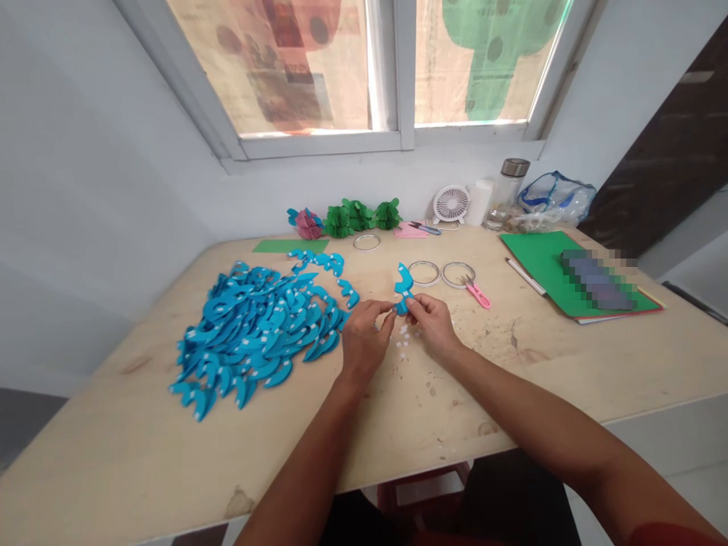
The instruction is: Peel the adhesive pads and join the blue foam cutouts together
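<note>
Both forearms extend over the near edge of the wooden table (296, 425). To the left of the hands lies a large mound of curved blue paper pieces (255, 326), many bearing small white squares. Loose white bits (403, 331) lie on the wood just beside the right hand (437, 322).

The right hand pinches one blue paper piece (403, 282) between thumb and fingertips; its scalloped end points up and away from the person. The left hand (367, 330) brings thumb and forefinger narrowly together at the lower edge of this piece; whether they grip it or only touch it cannot be told.

Status: one piece is in hand. The white squares on the mound appear to be already applied; the loose bits suggest that some pieces are handled already. How many remain cannot be counted.

Beyond the hands, to the right, lie pink-handled snips (479, 294), touching or overlapping the nearer of two metal rings (455, 286). A third ring (367, 250) sits farther back. Against the wall stand green folded-paper ornaments (359, 216) and a small white fan (451, 205).
</note>
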